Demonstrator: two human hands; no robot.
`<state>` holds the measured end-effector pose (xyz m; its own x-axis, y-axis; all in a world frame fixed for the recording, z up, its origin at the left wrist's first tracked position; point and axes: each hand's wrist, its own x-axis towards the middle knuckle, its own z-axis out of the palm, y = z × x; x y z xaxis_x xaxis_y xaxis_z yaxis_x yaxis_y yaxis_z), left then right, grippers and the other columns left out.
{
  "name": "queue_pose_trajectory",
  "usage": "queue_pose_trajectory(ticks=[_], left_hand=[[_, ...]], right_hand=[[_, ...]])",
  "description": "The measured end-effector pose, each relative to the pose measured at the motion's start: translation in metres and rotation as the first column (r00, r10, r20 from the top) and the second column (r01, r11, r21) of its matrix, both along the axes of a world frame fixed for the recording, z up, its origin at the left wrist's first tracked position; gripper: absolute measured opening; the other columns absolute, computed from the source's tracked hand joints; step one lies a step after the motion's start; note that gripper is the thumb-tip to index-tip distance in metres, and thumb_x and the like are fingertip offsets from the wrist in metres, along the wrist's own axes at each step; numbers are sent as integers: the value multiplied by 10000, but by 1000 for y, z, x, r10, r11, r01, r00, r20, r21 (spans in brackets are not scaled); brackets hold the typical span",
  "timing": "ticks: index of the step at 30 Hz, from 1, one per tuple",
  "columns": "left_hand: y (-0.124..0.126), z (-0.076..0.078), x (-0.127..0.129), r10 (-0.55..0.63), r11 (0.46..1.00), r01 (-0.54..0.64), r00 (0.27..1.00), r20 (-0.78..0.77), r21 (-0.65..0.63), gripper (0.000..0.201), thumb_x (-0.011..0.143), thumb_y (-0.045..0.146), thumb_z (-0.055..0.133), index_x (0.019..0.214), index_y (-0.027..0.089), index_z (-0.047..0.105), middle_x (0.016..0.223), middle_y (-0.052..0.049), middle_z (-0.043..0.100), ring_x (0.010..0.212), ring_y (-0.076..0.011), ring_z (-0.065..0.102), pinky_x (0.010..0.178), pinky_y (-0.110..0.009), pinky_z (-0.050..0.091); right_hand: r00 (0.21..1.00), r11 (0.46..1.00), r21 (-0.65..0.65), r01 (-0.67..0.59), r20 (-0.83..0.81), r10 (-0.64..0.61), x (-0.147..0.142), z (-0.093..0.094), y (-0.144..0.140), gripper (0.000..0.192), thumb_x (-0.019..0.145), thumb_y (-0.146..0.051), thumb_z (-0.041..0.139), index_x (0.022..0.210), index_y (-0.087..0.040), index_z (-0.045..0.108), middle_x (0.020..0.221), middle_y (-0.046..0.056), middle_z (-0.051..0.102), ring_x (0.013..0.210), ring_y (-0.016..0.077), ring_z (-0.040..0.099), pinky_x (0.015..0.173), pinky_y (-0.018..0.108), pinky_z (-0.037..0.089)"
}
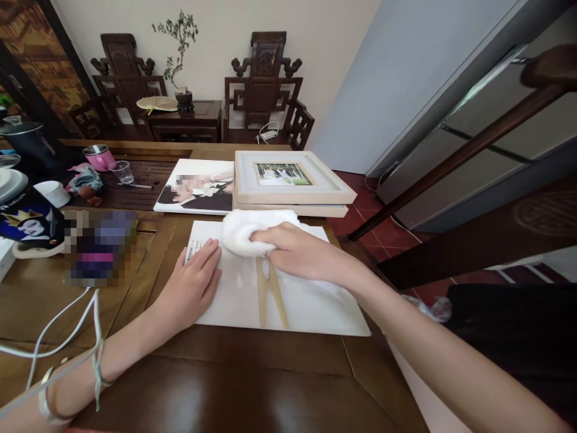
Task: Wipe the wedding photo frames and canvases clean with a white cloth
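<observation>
A white rectangular panel (315, 307) lies flat on the brown wooden table, with a pale wooden stand (273, 300) shaped like an upside-down V on its face. My left hand (196, 282) rests on the panel's left side, fingers stretched out beside some small printed text. In my right hand (300, 252) is a bunched white cloth (247, 231), pressed on the panel's upper part. The cloth covers the top of the stand. Just beyond the panel are a photo print (202, 192) and a light wooden picture frame (293, 177) stacked on another frame.
On the left stand a pink mug (99, 157), a clear plastic cup (122, 172), a white cup (53, 193) and a dark kettle (29, 147). A white cable (97, 319) runs over the table at lower left. A wooden chair (451, 162) is close on the right.
</observation>
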<state>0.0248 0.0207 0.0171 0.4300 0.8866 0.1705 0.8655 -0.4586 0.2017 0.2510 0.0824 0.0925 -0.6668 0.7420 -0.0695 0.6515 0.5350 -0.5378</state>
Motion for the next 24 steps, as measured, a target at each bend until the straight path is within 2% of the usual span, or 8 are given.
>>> queue_pose_trajectory(ticks=[6, 10, 14, 18, 21, 24], left_hand=[[3, 2, 1, -1, 1000, 1, 1000, 30, 0, 455, 996, 258, 307, 1405, 127, 456, 1458, -177, 482, 1358, -330, 447, 1113, -607, 302], [2, 3, 0, -4, 1000, 5, 998, 60, -5, 450, 991, 254, 317, 1408, 166, 463, 1459, -157, 487, 1357, -325, 450, 1120, -600, 295], [1, 4, -1, 3, 1000, -2, 999, 49, -15, 439, 996, 258, 315, 1394, 164, 473, 1493, -155, 452, 1392, -324, 408, 1116, -594, 310], [0, 3, -1, 1, 1000, 0, 1000, 14, -7, 442, 1004, 255, 293, 1399, 142, 454, 1502, -163, 440, 1408, -308, 387, 1112, -593, 320], [0, 2, 0, -2, 1000, 2, 1000, 6, 10, 447, 1007, 255, 284, 1401, 121, 447, 1503, -171, 436, 1412, -304, 382, 1108, -588, 329], [0, 1, 0, 6, 1000, -6, 1000, 20, 11, 445, 1005, 262, 292, 1401, 138, 452, 1500, -164, 443, 1408, -310, 387, 1108, -593, 326]], right_hand=[[981, 995, 27, -100, -162, 103, -66, 4, 27, 220, 773, -124, 380, 794, -205, 583, 991, 29, 701, 881, 194, 583, 725, 269, 388], [982, 994, 43, -104, -152, 110, -75, 6, 31, 189, 758, -128, 386, 758, -204, 559, 955, 38, 716, 843, 197, 594, 694, 269, 387], [995, 998, 42, -35, -89, 38, -41, 8, 31, 202, 738, -122, 396, 771, -188, 584, 991, 67, 723, 908, 231, 619, 749, 289, 419], [997, 996, 54, 72, -14, -71, 22, 6, 32, 272, 702, -101, 407, 818, -180, 640, 1063, 69, 721, 988, 262, 637, 819, 329, 461], [989, 987, 80, 143, 36, -146, 67, -2, 26, 290, 707, -117, 427, 854, -178, 669, 1059, 80, 725, 985, 290, 658, 845, 380, 498], [977, 975, 113, 193, 73, -202, 90, -18, 3, 356, 723, -112, 428, 954, -189, 686, 1108, 96, 721, 1108, 338, 630, 922, 471, 507]])
